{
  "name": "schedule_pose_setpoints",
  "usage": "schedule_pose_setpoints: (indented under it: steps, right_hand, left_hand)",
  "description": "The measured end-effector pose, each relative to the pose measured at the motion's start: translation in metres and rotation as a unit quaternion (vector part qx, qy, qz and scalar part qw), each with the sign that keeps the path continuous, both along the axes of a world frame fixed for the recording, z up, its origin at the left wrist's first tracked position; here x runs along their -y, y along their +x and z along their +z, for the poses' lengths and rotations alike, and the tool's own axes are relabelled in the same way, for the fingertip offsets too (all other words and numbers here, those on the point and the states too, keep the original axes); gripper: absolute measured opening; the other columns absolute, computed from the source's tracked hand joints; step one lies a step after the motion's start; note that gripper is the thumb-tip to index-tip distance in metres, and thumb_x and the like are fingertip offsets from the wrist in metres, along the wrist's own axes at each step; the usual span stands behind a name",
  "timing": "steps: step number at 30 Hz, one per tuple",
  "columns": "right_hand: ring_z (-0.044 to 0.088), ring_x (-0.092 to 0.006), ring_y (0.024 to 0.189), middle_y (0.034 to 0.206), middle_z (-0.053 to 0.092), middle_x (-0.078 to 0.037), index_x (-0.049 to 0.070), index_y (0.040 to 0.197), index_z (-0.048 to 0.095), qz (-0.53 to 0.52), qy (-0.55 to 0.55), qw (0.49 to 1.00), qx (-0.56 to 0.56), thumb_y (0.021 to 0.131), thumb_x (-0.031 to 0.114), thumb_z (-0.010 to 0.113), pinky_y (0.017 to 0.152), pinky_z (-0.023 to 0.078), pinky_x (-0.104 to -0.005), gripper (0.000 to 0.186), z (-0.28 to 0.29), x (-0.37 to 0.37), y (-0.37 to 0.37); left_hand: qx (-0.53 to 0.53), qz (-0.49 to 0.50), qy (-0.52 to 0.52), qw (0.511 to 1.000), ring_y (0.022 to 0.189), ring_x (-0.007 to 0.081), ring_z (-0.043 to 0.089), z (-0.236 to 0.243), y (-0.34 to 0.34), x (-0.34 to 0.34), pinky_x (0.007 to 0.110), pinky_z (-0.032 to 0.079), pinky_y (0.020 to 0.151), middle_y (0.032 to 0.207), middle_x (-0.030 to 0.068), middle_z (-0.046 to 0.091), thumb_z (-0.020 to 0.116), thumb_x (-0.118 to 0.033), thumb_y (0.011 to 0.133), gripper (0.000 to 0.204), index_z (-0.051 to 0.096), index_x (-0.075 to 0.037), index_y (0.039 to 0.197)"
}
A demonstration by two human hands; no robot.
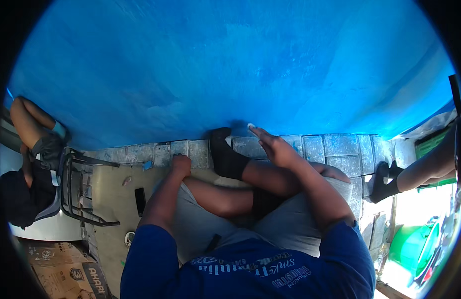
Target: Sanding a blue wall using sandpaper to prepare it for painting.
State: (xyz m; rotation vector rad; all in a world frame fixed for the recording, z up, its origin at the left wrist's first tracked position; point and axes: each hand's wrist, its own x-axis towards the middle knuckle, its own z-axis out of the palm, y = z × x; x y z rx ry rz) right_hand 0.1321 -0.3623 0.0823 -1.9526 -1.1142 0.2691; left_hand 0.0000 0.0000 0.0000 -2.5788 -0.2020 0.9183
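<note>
My right hand (pixel 278 148) reaches toward the foot of a blue painted wall (pixel 230 74), its fingers pinching a small white piece (pixel 251 126). That piece is close to the wall surface; its kind is too small to make out, and I cannot tell whether it touches. My left hand (pixel 181 164) rests at my bent knee with the fingers curled in, and no object shows in it. Between my hands, near the wall, is my foot in a black sock (pixel 225 152). My legs are crossed on a beige mat (pixel 110 194).
A black phone (pixel 140 201) and a small blue chunk (pixel 148 165) lie left of me. Beyond are a chair (pixel 73 199) with a seated person (pixel 33 149) and a cardboard box (pixel 66 269). At right are another person's legs (pixel 415 177) and a green basin (pixel 415 246).
</note>
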Motion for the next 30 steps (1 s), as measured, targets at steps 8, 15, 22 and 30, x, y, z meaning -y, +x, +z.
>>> schedule_pose_setpoints:
  steps: [8,15,22,30]
  right_hand:
    - [0.037,-0.0413,0.132,0.138,0.046,-0.021,-0.001,0.138,0.040,-0.179,0.197,0.950,0.165,0.087,-0.010,0.045,0.105,0.036,-0.0428,0.052,0.015,-0.004,0.006]
    - [0.036,-0.0422,0.133,0.138,0.046,-0.022,0.000,0.139,0.039,-0.205,0.193,0.944,0.173,0.088,-0.010,0.043,0.106,0.035,-0.0439,0.053,0.012,0.001,0.009]
    - [0.037,-0.0426,0.132,0.137,0.046,-0.022,0.000,0.139,0.039,-0.187,0.181,0.947,0.188,0.088,-0.010,0.044,0.105,0.036,-0.0445,0.052,0.004,-0.003,0.009]
    - [0.038,-0.0431,0.131,0.136,0.048,-0.023,0.001,0.139,0.040,-0.181,0.184,0.948,0.185,0.088,-0.009,0.044,0.104,0.037,-0.0443,0.052,0.006,-0.006,0.009]
  left_hand:
    - [-0.023,-0.021,0.008,0.999,0.104,0.0260,0.061,-0.002,0.005,0.001,0.041,0.047,0.088,0.108,0.0077,0.067,0.069,-0.026,0.075,0.031,0.070,-0.011,0.102]
    - [-0.040,-0.003,-0.005,0.999,0.106,0.0257,0.060,0.005,0.008,0.005,0.040,0.046,0.090,0.109,0.0070,0.066,0.068,-0.025,0.077,0.030,0.070,-0.011,0.104]
    - [-0.040,-0.001,0.000,0.999,0.105,0.0263,0.060,0.000,0.005,0.003,0.042,0.044,0.092,0.109,0.0081,0.066,0.068,-0.024,0.080,0.026,0.070,-0.012,0.103]
    - [-0.020,-0.032,0.006,0.999,0.102,0.0266,0.060,-0.007,0.004,0.001,0.045,0.043,0.092,0.103,0.0077,0.066,0.071,-0.023,0.079,0.024,0.071,-0.011,0.100]
